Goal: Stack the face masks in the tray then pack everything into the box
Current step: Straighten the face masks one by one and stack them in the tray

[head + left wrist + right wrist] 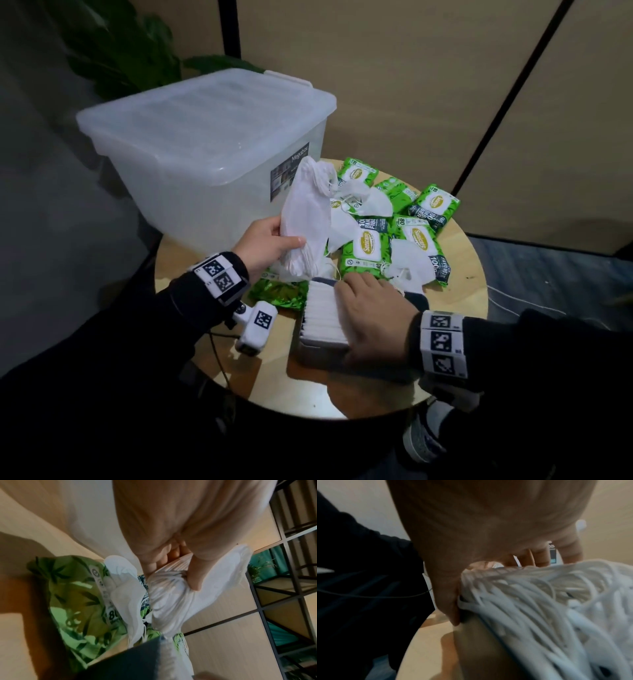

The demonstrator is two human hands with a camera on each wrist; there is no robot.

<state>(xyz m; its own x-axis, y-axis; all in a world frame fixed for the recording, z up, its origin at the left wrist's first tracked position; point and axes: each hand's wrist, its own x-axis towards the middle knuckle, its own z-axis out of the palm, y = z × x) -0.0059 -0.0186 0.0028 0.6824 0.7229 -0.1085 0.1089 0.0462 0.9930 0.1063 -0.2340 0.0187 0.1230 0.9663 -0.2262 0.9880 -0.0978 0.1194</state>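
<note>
My left hand (pixel 284 236) grips a thick bundle of white face masks (pixel 305 212), held upright over the table beside the box. In the left wrist view the thumb (pixel 195 577) and fingers pinch the bundle (pixel 171 599) at its folded edge. My right hand (pixel 370 308) lies flat on a row of masks (pixel 322 315) packed on edge in the small tray (pixel 308 354). In the right wrist view, straight fingers (pixel 541 557) reach over the white ear loops (pixel 539 601). The clear plastic box (pixel 205 144) stands at the back left with its lid on.
Several green wipes packs (pixel 366 246) and loose white masks (pixel 407 263) are scattered over the far half of the round wooden table (pixel 455 301). One green pack (pixel 73 601) lies under my left hand. A plant (pixel 120 51) stands behind the box.
</note>
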